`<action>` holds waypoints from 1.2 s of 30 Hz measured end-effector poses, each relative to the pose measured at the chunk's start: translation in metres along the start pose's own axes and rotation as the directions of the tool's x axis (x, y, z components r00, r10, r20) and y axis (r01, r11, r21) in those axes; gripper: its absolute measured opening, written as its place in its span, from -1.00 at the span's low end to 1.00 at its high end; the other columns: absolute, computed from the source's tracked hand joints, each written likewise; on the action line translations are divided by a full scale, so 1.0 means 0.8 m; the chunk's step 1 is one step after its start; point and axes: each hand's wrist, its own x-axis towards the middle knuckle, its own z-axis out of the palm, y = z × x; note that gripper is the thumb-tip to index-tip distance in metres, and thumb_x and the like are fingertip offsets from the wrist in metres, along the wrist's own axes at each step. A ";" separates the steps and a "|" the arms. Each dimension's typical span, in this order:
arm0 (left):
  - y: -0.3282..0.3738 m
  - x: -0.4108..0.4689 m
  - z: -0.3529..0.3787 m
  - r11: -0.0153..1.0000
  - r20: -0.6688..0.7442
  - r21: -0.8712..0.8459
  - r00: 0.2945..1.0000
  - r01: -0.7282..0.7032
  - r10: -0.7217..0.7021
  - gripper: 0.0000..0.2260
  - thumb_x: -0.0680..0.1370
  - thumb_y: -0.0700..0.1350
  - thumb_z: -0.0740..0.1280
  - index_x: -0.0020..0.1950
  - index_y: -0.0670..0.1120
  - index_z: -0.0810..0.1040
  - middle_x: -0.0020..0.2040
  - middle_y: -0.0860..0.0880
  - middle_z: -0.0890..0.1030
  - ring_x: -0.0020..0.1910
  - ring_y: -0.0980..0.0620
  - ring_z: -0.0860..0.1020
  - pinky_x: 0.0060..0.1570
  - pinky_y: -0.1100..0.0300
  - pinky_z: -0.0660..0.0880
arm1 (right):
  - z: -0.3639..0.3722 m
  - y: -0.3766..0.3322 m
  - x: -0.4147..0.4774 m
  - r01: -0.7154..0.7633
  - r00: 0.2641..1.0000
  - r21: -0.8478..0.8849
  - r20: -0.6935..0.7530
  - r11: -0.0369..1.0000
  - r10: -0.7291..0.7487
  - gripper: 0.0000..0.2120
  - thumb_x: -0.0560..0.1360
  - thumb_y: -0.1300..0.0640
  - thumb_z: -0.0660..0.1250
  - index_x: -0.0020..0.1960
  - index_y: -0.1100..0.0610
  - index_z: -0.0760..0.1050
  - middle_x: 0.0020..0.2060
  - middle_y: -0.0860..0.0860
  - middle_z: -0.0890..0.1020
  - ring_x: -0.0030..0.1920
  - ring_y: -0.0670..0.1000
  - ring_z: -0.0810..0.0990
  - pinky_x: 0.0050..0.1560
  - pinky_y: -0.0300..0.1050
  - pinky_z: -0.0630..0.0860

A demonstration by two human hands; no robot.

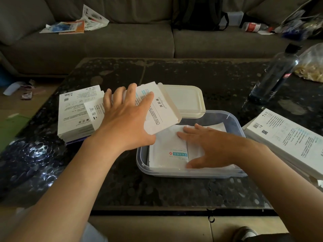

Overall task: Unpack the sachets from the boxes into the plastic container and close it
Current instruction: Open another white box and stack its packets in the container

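Item 1. Plastic container (192, 174): clear, bluish, uncovered, on the dark speckled counter (132, 189) near its front edge.

Item 2. Sachets (167, 147): flat white packets lying inside the plastic container. The top one carries a teal label and a red cross.

Item 3. Right hand (202, 145): palm down inside the plastic container, fingers straight and spread, thumb out. It presses flat on the sachets and grips nothing.

Item 4. White box (162, 110): printed carton, tilted, with its lower end over the container's far left corner, just above the sachets.

Item 5. Left hand (125, 112): seen from the back, fingers spread over the far side of the white box and thumb laid across its printed face. It holds the box.

Item 6. Lid (188, 100): white, lying flat on the counter behind the plastic container and partly covered by the white box.

Item 7. Left stack of boxes (76, 112): white cartons on the counter, just beside the left hand.

Item 8. Right stack of boxes (286, 137): white cartons at the counter's right edge, near the plastic container.

Item 9. Dark bottle (274, 75): upright, far right of the counter, beside a plastic bag (312, 63).

Item 10. Grey sofa (104, 42): behind the counter, strewn with papers, with a black backpack (197, 13) on it.
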 end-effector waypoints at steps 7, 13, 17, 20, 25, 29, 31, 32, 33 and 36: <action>0.001 -0.001 -0.003 1.000 0.015 -0.010 1.000 0.003 -0.002 0.02 0.34 0.32 0.47 0.59 0.15 -0.09 0.57 -0.08 -0.10 0.56 -0.22 -0.09 0.52 -0.25 -0.22 | 0.002 -0.001 0.002 -0.022 1.000 -0.016 -0.009 1.000 0.022 -0.09 0.47 -0.38 0.31 0.61 -0.24 -0.15 0.62 -0.21 -0.02 0.63 0.04 -0.04 0.57 0.09 0.02; 0.000 -0.002 -0.004 0.999 0.003 -0.023 0.999 -0.035 0.035 0.02 0.33 0.34 0.47 0.58 0.16 -0.08 0.57 -0.07 -0.11 0.56 -0.20 -0.09 0.53 -0.23 -0.21 | -0.002 -0.002 -0.005 -0.023 0.998 0.075 -0.052 0.997 0.027 -0.16 0.46 -0.33 0.36 0.60 -0.23 0.01 0.59 -0.23 0.14 0.58 0.01 0.17 0.53 0.05 0.20; -0.002 -0.003 -0.008 0.992 -0.023 -0.058 0.993 -0.114 0.113 0.02 0.29 0.34 0.48 0.58 0.16 -0.01 0.57 -0.04 -0.06 0.56 -0.16 -0.06 0.54 -0.22 -0.21 | -0.027 0.000 -0.020 0.041 0.902 0.319 -0.419 0.947 0.102 -0.72 0.56 -0.02 0.38 0.26 -0.14 0.56 0.14 -0.18 0.64 0.09 -0.12 0.63 0.17 -0.07 0.63; 0.001 -0.004 -0.010 0.982 -0.064 -0.059 0.983 -0.177 0.174 0.02 0.27 0.34 0.50 0.57 0.16 0.03 0.57 -0.03 -0.02 0.57 -0.15 -0.03 0.56 -0.22 -0.17 | -0.042 -0.008 -0.025 0.206 0.758 0.609 -0.595 0.766 0.269 -0.82 0.58 0.26 0.32 0.01 0.03 0.64 -0.16 -0.11 0.70 -0.17 -0.10 0.71 -0.10 -0.19 0.68; 0.012 -0.006 -0.009 0.964 -0.142 -0.028 0.955 -0.266 0.260 0.06 0.20 0.32 0.56 0.56 0.12 0.08 0.59 -0.10 0.08 0.56 -0.20 0.06 0.55 -0.25 -0.10 | -0.046 -0.024 -0.027 0.308 0.840 0.865 -0.442 0.396 0.313 -0.83 0.59 0.36 0.28 0.09 0.17 0.56 -0.15 0.00 0.74 -0.08 -0.07 0.74 -0.11 -0.17 0.68; 0.019 -0.008 -0.007 0.953 -0.205 -0.031 0.935 -0.301 0.289 0.06 0.18 0.28 0.60 0.55 0.07 0.16 0.58 -0.17 0.15 0.55 -0.27 0.12 0.55 -0.29 -0.06 | -0.051 -0.023 -0.028 0.293 0.921 0.949 -0.314 0.119 0.230 -0.82 0.61 0.32 0.26 0.19 0.22 0.51 -0.05 0.08 0.74 0.06 0.08 0.72 0.05 0.02 0.67; 0.024 -0.008 -0.007 0.947 -0.238 -0.022 0.921 -0.321 0.307 0.05 0.17 0.27 0.61 0.53 0.05 0.20 0.58 -0.19 0.17 0.55 -0.28 0.14 0.54 -0.29 -0.05 | -0.053 -0.022 -0.029 0.251 0.959 0.968 -0.247 -0.007 0.135 -0.76 0.63 0.29 0.23 0.27 0.20 0.51 0.07 0.13 0.71 0.12 0.13 0.70 0.16 0.12 0.63; 0.027 -0.008 -0.007 0.943 -0.253 -0.015 0.914 -0.331 0.317 0.04 0.17 0.26 0.62 0.53 0.05 0.22 0.58 -0.20 0.18 0.54 -0.29 0.15 0.54 -0.29 -0.04 | -0.052 -0.022 -0.029 0.231 0.971 0.972 -0.228 -0.034 0.074 -0.72 0.63 0.27 0.22 0.31 0.18 0.51 0.12 0.14 0.70 0.16 0.15 0.68 0.21 0.16 0.59; 0.029 -0.008 -0.007 0.940 -0.264 -0.009 0.907 -0.341 0.327 0.03 0.17 0.26 0.62 0.52 0.05 0.23 0.58 -0.21 0.19 0.54 -0.29 0.15 0.54 -0.30 -0.03 | -0.051 -0.022 -0.029 0.214 0.977 0.976 -0.214 -0.044 0.017 -0.69 0.61 0.25 0.23 0.34 0.15 0.51 0.16 0.15 0.68 0.19 0.17 0.66 0.24 0.18 0.57; 0.034 -0.009 -0.008 0.931 -0.298 0.005 0.888 -0.364 0.349 0.01 0.17 0.26 0.62 0.51 0.04 0.25 0.57 -0.23 0.21 0.54 -0.31 0.18 0.51 -0.34 0.02 | -0.047 -0.020 -0.027 0.170 0.983 0.982 -0.175 -0.087 -0.056 -0.58 0.51 0.20 0.33 0.37 0.08 0.50 0.20 0.17 0.65 0.24 0.21 0.62 0.26 0.23 0.55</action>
